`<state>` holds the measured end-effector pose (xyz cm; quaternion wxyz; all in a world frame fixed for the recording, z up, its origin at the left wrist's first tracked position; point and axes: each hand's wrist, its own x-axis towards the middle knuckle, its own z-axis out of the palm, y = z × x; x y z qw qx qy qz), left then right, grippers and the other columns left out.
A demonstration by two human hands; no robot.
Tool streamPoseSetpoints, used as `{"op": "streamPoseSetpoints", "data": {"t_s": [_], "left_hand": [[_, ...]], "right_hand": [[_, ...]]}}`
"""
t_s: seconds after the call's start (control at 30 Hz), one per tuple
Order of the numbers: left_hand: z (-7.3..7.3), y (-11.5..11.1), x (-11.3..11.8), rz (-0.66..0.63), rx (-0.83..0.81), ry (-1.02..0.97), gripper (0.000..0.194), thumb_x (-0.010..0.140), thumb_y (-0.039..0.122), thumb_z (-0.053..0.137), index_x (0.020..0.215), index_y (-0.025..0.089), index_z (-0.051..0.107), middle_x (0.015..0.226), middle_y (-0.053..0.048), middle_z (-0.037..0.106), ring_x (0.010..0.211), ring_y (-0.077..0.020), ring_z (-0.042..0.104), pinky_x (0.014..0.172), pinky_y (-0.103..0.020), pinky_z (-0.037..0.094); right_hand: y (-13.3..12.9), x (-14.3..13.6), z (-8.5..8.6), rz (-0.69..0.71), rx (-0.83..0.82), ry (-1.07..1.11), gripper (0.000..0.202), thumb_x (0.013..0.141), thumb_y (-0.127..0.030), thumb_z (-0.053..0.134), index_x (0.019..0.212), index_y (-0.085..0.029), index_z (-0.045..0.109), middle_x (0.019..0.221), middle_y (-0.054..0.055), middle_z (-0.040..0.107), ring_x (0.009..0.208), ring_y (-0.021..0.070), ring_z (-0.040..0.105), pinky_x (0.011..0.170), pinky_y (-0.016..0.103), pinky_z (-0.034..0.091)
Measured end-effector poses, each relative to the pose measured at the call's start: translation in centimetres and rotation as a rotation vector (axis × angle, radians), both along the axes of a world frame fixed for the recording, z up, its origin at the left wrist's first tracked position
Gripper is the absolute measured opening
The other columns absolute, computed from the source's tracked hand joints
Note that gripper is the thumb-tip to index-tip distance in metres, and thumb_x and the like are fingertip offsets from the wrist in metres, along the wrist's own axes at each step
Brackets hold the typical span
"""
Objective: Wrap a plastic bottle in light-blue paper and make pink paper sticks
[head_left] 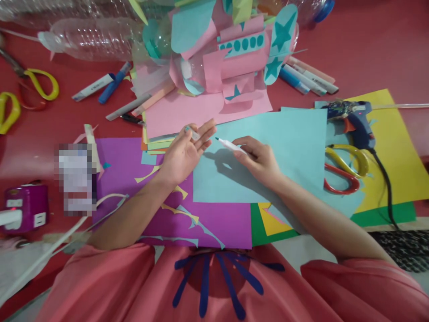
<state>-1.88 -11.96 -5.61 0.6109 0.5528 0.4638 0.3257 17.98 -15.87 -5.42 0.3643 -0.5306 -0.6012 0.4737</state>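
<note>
Between the thumb and fingers of my left hand (182, 154) sits a pale, translucent marker cap (193, 133), its other fingers stretched out, palm turned up. My right hand (259, 161) grips a white marker (231, 146), uncapped, its dark teal tip pointing left toward my left hand. Both hands are over a light blue sheet of paper (288, 138), and the tip is apart from its surface. Under that sheet lies purple paper (221, 219) with thin curved paper scraps (181, 210) on it.
Beyond the sheet stands a pink-and-blue paper-covered bottle craft (243, 58). Plastic bottles (97, 38) and markers (95, 87) lie at the back. A glue gun (360, 118) and scissors (348, 165) rest at right on yellow paper (398, 156). A purple power adapter (27, 205) is left.
</note>
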Motion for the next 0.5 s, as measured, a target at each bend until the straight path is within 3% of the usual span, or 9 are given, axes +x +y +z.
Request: {"op": "streamPoseSetpoints", "data": {"t_s": [0.2, 0.33, 0.5], "left_hand": [[-0.5, -0.7, 0.4, -0.088, -0.022, -0.144, 0.018, 0.097, 0.040, 0.032, 0.099, 0.025, 0.041, 0.144, -0.007, 0.053, 0.134, -0.0189, 0.050, 0.102, -0.039, 0.046], [-0.9, -1.1, 0.6, -0.115, -0.046, -0.135, 0.022, 0.097, 0.046, 0.036, 0.095, 0.024, 0.038, 0.142, -0.008, 0.054, 0.135, -0.0195, 0.049, 0.106, -0.041, 0.044], [-1.3, -2.0, 0.4, -0.224, 0.075, -0.159, 0.024, 0.098, 0.045, 0.040, 0.111, 0.025, 0.044, 0.146, -0.008, 0.051, 0.139, -0.0186, 0.043, 0.116, -0.042, 0.035]], "right_hand": [[-0.1, -0.3, 0.0, 0.070, 0.053, -0.073, 0.023, 0.084, -0.034, 0.054, 0.091, -0.015, 0.065, 0.050, -0.010, 0.027, 0.044, 0.0057, 0.022, 0.046, 0.024, 0.021], [-0.1, -0.2, 0.0, 0.083, 0.052, -0.100, 0.026, 0.085, -0.034, 0.053, 0.093, -0.014, 0.068, 0.049, -0.010, 0.028, 0.044, 0.0059, 0.022, 0.047, 0.024, 0.022], [-0.2, -0.1, -0.2, 0.102, 0.048, -0.091, 0.031, 0.086, -0.037, 0.052, 0.092, -0.013, 0.071, 0.047, -0.008, 0.034, 0.043, 0.0056, 0.025, 0.045, 0.023, 0.023]]}}
